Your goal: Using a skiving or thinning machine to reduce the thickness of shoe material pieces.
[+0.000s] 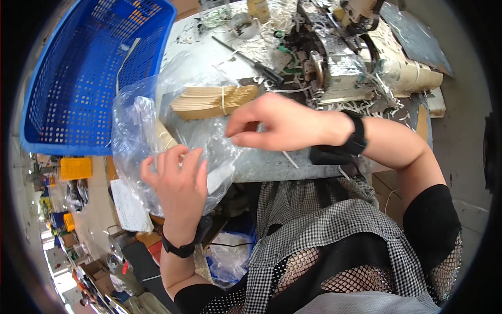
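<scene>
My left hand (180, 178) rests on a clear plastic bag (138, 112), its fingers bent and spread apart. Just beyond its fingertips a tan bundle (165, 135) lies partly under the plastic. Over the bag's right side is my right hand (285, 123), palm down, with thumb and fingertips drawn together by the crumpled film. Whether any film is caught between them is hidden. Beyond both hands lies a stack of tan strips (201, 102), fanned slightly, with a pale band around it.
At the left stands a blue perforated basket (78, 99). A sewing machine (345, 68) occupies the table's far right, with white scraps around it. A black-handled screwdriver (266, 72) lies near the stack. Below the table's left edge hangs a white paper (130, 206).
</scene>
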Demonstrator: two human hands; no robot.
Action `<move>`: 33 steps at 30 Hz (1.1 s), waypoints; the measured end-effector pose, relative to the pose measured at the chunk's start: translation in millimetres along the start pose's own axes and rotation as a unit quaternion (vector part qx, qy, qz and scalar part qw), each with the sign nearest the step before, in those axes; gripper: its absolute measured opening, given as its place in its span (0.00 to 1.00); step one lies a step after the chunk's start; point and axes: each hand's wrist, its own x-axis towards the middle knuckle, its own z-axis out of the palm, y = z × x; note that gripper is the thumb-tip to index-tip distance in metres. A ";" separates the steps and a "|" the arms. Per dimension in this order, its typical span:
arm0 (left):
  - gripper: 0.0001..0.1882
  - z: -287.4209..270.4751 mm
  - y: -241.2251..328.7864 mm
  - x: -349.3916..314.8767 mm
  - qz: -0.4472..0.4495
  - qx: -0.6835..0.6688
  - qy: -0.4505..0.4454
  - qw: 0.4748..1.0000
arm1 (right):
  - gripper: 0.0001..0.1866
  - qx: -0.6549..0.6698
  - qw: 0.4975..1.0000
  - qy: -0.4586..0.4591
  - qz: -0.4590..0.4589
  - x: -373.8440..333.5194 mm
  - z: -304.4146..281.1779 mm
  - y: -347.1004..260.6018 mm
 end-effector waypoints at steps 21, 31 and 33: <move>0.09 96.0 51.9 175.9 -0.103 -0.607 -0.170 0.770 | 0.10 -0.358 0.889 0.283 0.035 -159.9 -146.9 35.9; 0.10 151.4 50.9 214.7 -0.156 -0.615 -0.191 0.749 | 0.06 -0.489 0.798 0.350 -0.029 -137.5 -152.5 67.3; 0.11 156.3 50.7 219.1 -0.159 -0.601 -0.214 0.753 | 0.06 -0.487 0.765 0.418 0.053 -141.8 -160.0 60.6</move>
